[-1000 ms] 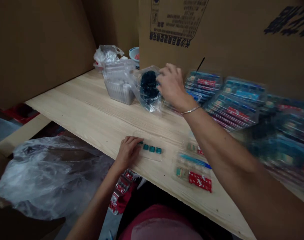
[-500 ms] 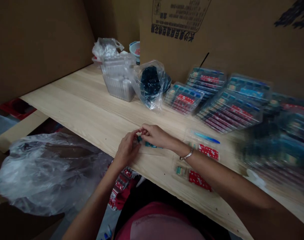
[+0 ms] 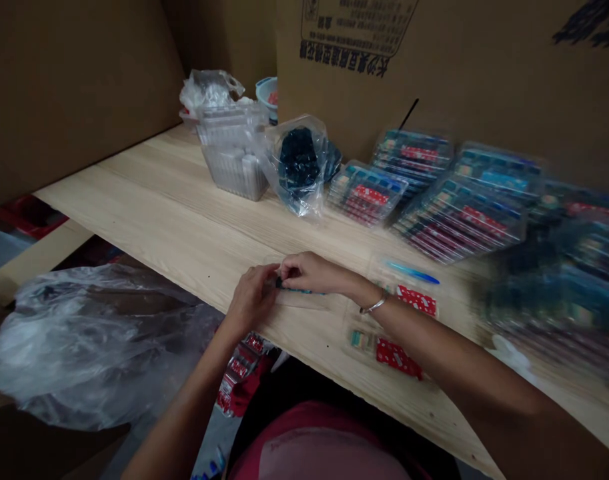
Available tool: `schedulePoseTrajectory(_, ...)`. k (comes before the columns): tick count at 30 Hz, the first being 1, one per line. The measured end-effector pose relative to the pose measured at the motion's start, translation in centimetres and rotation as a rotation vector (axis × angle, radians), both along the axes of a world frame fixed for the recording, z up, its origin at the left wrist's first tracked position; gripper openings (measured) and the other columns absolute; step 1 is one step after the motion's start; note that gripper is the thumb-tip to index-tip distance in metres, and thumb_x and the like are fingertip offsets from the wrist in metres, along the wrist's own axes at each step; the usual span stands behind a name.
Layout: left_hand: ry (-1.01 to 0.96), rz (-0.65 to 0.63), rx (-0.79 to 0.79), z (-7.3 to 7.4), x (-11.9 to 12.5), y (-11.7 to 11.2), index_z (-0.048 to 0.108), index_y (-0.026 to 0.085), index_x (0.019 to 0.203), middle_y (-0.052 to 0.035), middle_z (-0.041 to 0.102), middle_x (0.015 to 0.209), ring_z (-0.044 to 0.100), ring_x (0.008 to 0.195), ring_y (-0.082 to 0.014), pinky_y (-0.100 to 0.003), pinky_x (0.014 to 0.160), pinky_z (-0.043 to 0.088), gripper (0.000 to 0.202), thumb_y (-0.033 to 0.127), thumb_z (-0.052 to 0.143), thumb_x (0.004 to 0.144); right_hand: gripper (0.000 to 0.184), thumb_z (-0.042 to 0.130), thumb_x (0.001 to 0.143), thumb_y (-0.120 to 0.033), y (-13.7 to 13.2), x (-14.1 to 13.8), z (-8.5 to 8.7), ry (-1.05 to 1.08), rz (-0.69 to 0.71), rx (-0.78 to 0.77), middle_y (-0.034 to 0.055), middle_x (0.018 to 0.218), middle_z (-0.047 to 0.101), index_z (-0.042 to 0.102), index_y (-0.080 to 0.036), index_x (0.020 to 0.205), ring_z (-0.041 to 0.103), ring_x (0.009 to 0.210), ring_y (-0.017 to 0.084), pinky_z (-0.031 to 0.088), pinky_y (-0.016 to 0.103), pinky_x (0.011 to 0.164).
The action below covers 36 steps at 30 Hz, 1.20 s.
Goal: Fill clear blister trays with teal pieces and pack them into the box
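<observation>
Both hands work close together near the table's front edge, over a clear plastic tray with small teal pieces in it. My left hand curls round the left end of the tray, thumb and fingers closed on it. My right hand, with a silver bangle at the wrist, is pinched just above the teal pieces; whatever is between its fingertips is too small to make out. By the right forearm lie two more clear trays, with a blue pen and red dotted packets.
Stacked empty clear trays stand at the back, beside a plastic bag of dark teal pieces. Filled packs are piled along the right. Cardboard walls the back. A crumpled plastic sheet hangs at lower left.
My right hand has drawn its fingers into a tighter pinch and sits slightly lower over the teal pieces. My left hand stays at the tray's left end. The view has shifted slightly.
</observation>
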<state>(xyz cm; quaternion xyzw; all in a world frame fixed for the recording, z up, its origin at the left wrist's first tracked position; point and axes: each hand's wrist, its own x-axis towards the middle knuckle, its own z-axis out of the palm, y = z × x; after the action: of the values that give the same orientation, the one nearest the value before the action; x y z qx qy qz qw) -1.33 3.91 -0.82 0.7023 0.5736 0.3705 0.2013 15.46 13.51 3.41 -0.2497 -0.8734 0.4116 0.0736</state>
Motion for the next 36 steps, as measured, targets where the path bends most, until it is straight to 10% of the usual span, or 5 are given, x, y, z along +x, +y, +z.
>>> schedulePoseTrajectory(7, -0.067, -0.079, 0.034, 0.8, 0.0, 0.1, 0.065, 0.022, 0.094, -0.0072, 0.067, 0.091, 0.060, 0.087, -0.0218, -0.036, 0.079, 0.046, 0.017, 0.025, 0.058, 0.079, 0.005, 0.060, 0.085, -0.013, -4.5, 2.1, 2.3, -0.042, -0.059, 0.447, 0.0082, 0.094, 0.063, 0.063, -0.017, 0.087, 0.057, 0.089, 0.020, 0.043, 0.032, 0.079)
schedulePoseTrajectory(15, -0.171, 0.007, 0.065, -0.4, 0.1, 0.6, 0.069, 0.026, 0.081, -0.0007, 0.064, 0.073, 0.056, 0.070, -0.0184, -0.030, 0.067, 0.043, 0.012, 0.025, 0.068, 0.069, 0.014, 0.055, 0.085, -0.032, -11.1, 23.0, 2.9, -0.020, -0.942, 0.399, 0.0052, 0.079, 0.066, 0.063, -0.022, 0.083, 0.061, 0.068, 0.019, 0.047, 0.032, 0.061)
schedulePoseTrajectory(19, -0.079, 0.056, 0.030, -0.5, 0.0, 1.0, 0.069, 0.030, 0.085, 0.0026, 0.060, 0.075, 0.052, 0.072, -0.0180, -0.029, 0.075, 0.042, 0.023, 0.028, 0.073, 0.062, 0.015, 0.052, 0.083, -0.029, -15.2, 28.6, 3.2, -0.235, -1.042, 0.278, 0.0049, 0.075, 0.068, 0.064, -0.019, 0.081, 0.062, 0.067, 0.019, 0.045, 0.030, 0.061)
schedulePoseTrajectory(27, 0.113, 0.076, 0.275, 2.4, 2.6, -2.0, 0.061, 0.033, 0.107, 0.0017, 0.064, 0.102, 0.056, 0.105, -0.0248, -0.041, 0.099, 0.039, 0.027, 0.042, 0.057, 0.082, 0.016, 0.054, 0.078, -0.013, -16.9, 26.7, 0.0, -0.550, -1.080, 0.334, 0.0093, 0.095, 0.068, 0.063, -0.017, 0.091, 0.063, 0.082, 0.019, 0.044, 0.028, 0.071)
schedulePoseTrajectory(36, -0.488, -0.428, -0.168, 4.4, 19.1, -7.9, 0.067, 0.018, 0.099, -0.0053, 0.071, 0.093, 0.067, 0.081, -0.0157, -0.026, 0.072, 0.054, 0.019, 0.025, 0.061, 0.081, 0.012, 0.063, 0.075, -0.030, -19.5, 22.1, 0.2, 0.379, -0.996, -0.160, -0.0008, 0.072, 0.062, 0.059, -0.019, 0.078, 0.056, 0.063, 0.011, 0.045, 0.023, 0.060)
